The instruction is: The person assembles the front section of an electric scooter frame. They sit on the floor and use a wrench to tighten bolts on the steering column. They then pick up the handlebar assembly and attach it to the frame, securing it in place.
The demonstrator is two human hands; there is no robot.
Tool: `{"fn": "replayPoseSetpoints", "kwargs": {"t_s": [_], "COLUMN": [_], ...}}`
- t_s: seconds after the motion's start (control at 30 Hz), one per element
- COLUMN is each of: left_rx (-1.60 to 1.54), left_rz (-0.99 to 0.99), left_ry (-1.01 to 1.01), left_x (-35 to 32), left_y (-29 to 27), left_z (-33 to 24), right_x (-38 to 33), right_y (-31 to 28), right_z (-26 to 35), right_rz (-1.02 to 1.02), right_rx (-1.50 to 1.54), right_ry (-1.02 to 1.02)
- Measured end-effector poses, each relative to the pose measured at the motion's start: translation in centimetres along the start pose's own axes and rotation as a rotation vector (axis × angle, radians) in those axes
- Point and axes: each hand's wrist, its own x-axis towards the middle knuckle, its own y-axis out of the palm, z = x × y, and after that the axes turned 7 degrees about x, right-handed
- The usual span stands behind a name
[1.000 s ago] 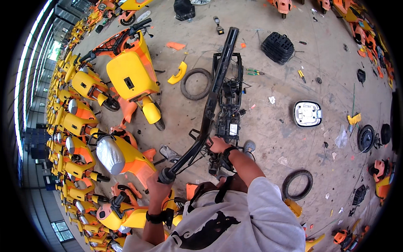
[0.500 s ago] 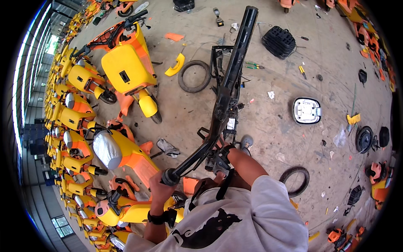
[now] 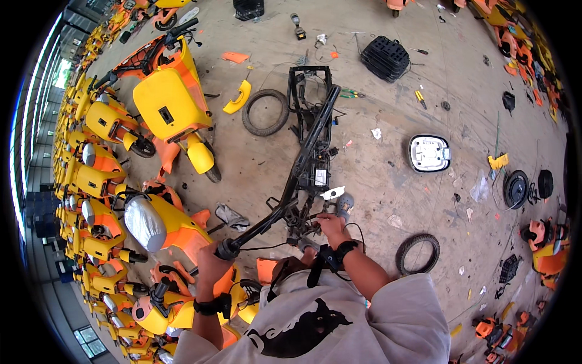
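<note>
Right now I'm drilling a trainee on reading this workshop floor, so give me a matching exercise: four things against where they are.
Things:
1. left hand
2. right hand
3. loose tyre
4. black crate

Places:
A. flat on the floor beside a curved yellow panel
B. on the middle of the stripped black frame
C. on the floor beyond the frame, to the right
D. gripping the handlebar grip

Pairs: 1-D, 2-B, 3-A, 4-C
</note>
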Motion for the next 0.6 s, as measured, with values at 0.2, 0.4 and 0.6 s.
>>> {"fn": "replayPoseSetpoints", "kwargs": {"t_s": [0.2, 0.4, 0.6], "left_rx": [0.055, 0.044, 0.013], "left_rz": [0.080, 0.107, 0.206], "left_ry": [0.056, 0.118, 0.189], "left_x": [1.3, 2.9, 4.9], "left_y": [-2.5, -3.4, -4.6], "left_z": [1.2, 1.7, 0.8], "right_x": [-1.1, -2.9, -3.5], "right_y": [1.5, 2.7, 2.7], "right_z": [-3.6, -4.2, -4.6], "right_rz": [-0.008, -0.066, -0.059], "right_rx": [0.278, 0.355, 0.407], "right_ry": [0.037, 0.072, 0.079]}}
